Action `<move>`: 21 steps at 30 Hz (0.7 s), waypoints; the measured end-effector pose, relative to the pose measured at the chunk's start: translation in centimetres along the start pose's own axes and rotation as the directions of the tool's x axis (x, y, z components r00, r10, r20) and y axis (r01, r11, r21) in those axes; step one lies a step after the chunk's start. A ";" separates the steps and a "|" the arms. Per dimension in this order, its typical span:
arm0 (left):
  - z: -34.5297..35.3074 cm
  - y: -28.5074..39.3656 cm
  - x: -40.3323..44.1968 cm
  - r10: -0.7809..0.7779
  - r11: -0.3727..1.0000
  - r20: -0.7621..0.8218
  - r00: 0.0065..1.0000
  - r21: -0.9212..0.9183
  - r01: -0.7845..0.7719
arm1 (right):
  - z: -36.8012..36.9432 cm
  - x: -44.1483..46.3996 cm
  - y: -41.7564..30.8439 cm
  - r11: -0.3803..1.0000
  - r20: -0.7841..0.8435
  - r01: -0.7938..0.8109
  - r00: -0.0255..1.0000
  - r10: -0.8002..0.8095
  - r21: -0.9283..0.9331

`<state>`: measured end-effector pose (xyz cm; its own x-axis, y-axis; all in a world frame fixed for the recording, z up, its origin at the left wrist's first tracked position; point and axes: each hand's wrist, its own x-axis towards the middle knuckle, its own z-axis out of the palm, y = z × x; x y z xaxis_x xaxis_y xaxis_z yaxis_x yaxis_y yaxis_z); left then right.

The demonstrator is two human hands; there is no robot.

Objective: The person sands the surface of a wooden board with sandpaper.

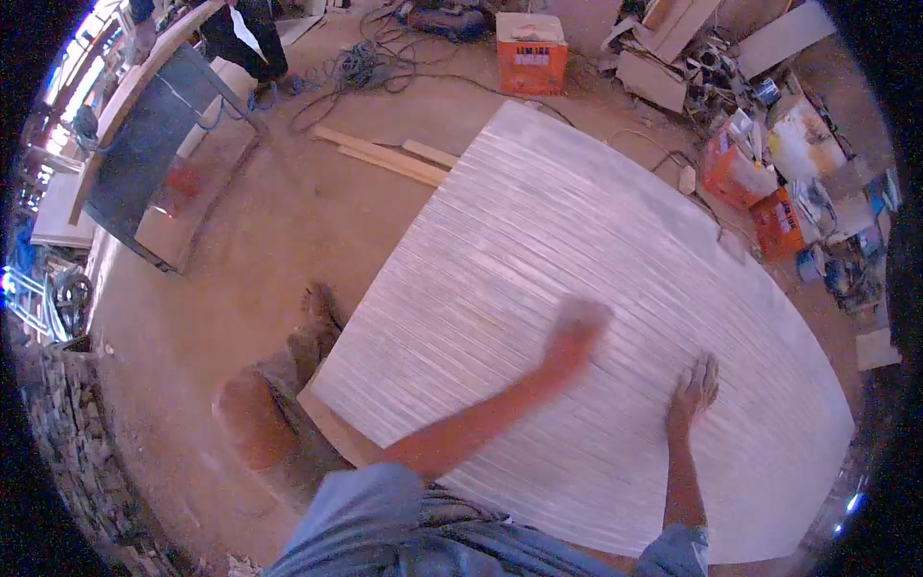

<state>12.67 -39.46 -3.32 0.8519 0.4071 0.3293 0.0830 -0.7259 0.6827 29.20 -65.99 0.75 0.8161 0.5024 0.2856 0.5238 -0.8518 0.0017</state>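
A large pale panel with many narrow parallel grooves fills the middle and right of the view. Over its centre is my left hand, smeared by motion; its fingers cannot be made out, nor whether anything is under them. My right hand lies on the panel further right, fingers stretched out over the grooves, with nothing in it. Grey-blue sleeves cover both upper arms.
Beyond the panel stands an orange box. Wood strips lie at its left edge, cables behind. Orange cartons and scraps are heaped at the right. A dark-topped table stands at the left; a person is behind.
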 end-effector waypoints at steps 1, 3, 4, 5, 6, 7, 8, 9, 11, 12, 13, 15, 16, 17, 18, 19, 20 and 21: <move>-1.2 1.5 0.2 0.001 1.000 0.003 1.000 -0.005 -0.001 | -0.2 0.0 -0.5 1.000 0.018 -0.019 1.000 0.019 -0.005; -2.8 2.0 0.1 0.085 0.996 0.258 0.962 -0.055 -0.073 | -1.5 0.3 -1.7 0.999 0.039 -0.048 0.998 0.047 0.012; -0.4 -3.9 -1.3 -0.047 0.999 0.058 0.997 0.007 0.047 | -1.7 0.4 -2.1 0.997 0.066 -0.075 0.995 0.073 0.029; -6.1 -6.7 -0.6 -0.137 0.981 0.035 0.990 0.145 0.131 | -1.4 0.4 -1.9 0.997 0.080 -0.071 0.994 0.069 0.029; -12.3 -9.3 -0.2 -0.223 0.974 -0.057 0.973 0.018 0.224 | -1.0 0.4 -1.5 0.999 0.044 -0.038 0.998 0.037 0.027; -18.5 -11.2 -0.3 -0.233 0.947 -0.135 0.963 0.192 0.256 | -0.8 0.2 -1.0 1.000 0.008 -0.010 1.000 0.009 0.021; -22.1 -16.2 -0.5 -0.133 0.927 -0.121 0.984 0.337 0.167 | -1.0 0.2 -1.1 1.000 0.017 -0.021 1.000 0.021 0.018; -21.4 -15.2 -0.4 -0.132 0.928 -0.107 0.985 0.335 0.161 | -1.5 0.4 -1.3 0.999 0.035 -0.019 0.999 0.018 0.027; -19.0 -11.1 -0.1 -0.218 0.883 -0.228 0.949 0.368 0.292 | -1.3 0.4 -1.0 0.999 0.056 -0.031 0.998 0.029 0.032; -14.1 -10.6 -0.4 -0.162 0.934 -0.185 0.969 0.287 0.211 | -0.5 0.3 -0.4 1.000 0.056 -0.019 0.998 0.020 -0.018; -11.1 -5.4 0.1 -0.162 0.942 -0.086 0.983 0.284 0.180 | -0.2 0.3 0.1 0.997 0.060 0.005 0.998 0.000 -0.071; -3.5 -0.9 -0.7 -0.034 0.999 0.028 0.999 -0.014 0.035 | -1.1 0.5 -0.8 0.999 0.077 -0.020 0.997 0.023 -0.037; -2.2 1.3 0.1 0.057 0.998 0.062 0.996 0.030 -0.059 | -1.3 0.7 -1.4 0.998 0.086 -0.056 0.995 0.055 0.011; -2.1 3.0 0.7 0.148 0.985 0.101 0.984 0.071 -0.156 | -1.0 0.5 -1.1 0.998 0.073 -0.054 0.996 0.053 0.011; -3.5 3.0 1.2 0.157 0.984 0.089 0.984 0.076 -0.164 | -0.3 0.4 -0.7 0.998 0.077 -0.062 0.995 0.062 -0.012; -5.8 2.2 1.3 0.020 1.000 0.224 0.974 0.014 -0.024 | 0.3 0.5 -0.5 0.997 0.084 -0.069 0.994 0.071 -0.031; -8.1 1.0 1.2 -0.109 0.991 0.367 0.924 -0.027 0.128 | 0.1 0.5 -0.7 0.997 0.080 -0.067 0.994 0.068 -0.026; -9.9 -3.8 0.1 -0.106 0.992 0.242 0.964 0.086 0.087 | -0.6 0.5 -1.1 0.998 0.093 -0.063 0.994 0.063 -0.009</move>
<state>7.29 -31.20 0.60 0.9380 0.3353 0.0876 0.2011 -0.7325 0.6504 28.83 -64.89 1.45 0.8667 0.4592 0.1947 0.4695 -0.8829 -0.0079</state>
